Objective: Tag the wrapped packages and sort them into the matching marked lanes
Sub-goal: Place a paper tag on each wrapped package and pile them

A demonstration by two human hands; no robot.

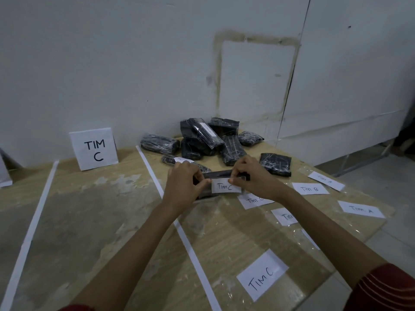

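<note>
A black wrapped package point(219, 175) lies on the wooden table point(107, 209) between my hands, with a white paper tag reading "TIM C" point(225, 187) on its front. My left hand point(185, 182) grips the package's left end, its thumb at the tag's left edge. On the other end, my right hand point(253, 176) pinches the tag's right edge against the package. A pile of several more black wrapped packages point(202, 140) sits behind, near the wall. The standing "TIM C" lane sign point(94, 149) is at the back left.
White tape strips point(33, 223) point(190, 250) mark the lanes. Loose tags lie under clear film at the right: "TIM C" point(261, 274), "TIM A" point(361, 209), "TIM B" point(310, 189) and others. The table's right edge drops to the floor. A second sign's corner point(4, 173) shows far left.
</note>
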